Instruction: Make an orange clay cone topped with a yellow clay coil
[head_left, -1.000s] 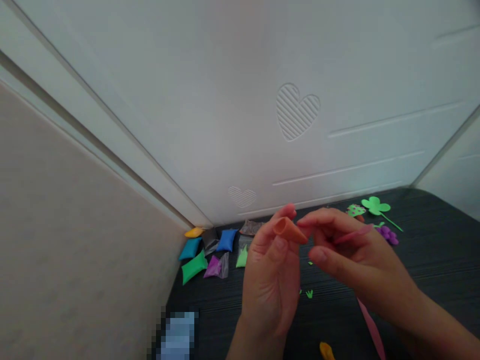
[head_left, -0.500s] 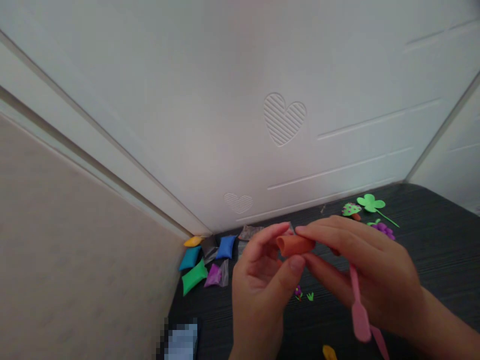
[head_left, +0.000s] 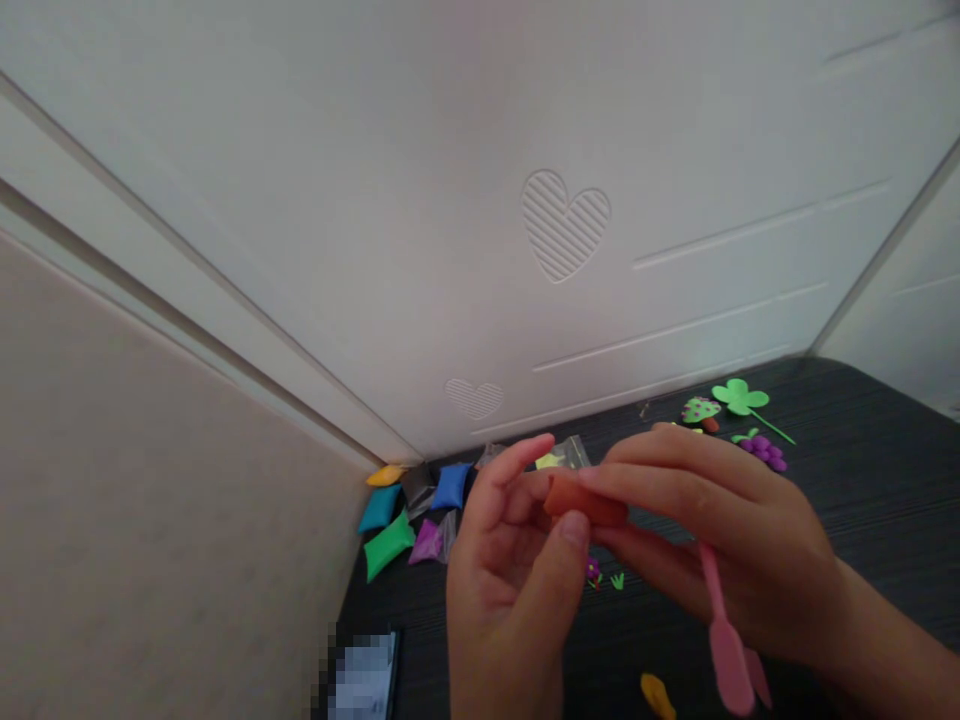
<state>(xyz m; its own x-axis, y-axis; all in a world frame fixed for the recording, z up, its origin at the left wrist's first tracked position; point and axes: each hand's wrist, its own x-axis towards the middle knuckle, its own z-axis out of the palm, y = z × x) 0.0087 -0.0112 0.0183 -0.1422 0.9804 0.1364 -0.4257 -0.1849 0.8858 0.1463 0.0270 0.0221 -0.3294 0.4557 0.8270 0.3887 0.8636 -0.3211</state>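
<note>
Pinched between left hand [head_left: 511, 595] and right hand [head_left: 720, 520], neither nearer, the orange roll [head_left: 589, 502] is spanning the two lengthwise; right hand is also holding a pink tool [head_left: 729, 660], right of the roll.

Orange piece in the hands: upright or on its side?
On its side: the orange piece stretches across the view, with the left hand toward one end and the right hand gripping the other.

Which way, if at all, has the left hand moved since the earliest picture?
Yes: in view, the left hand has moved left, closer to the motionless purple packet.
</note>
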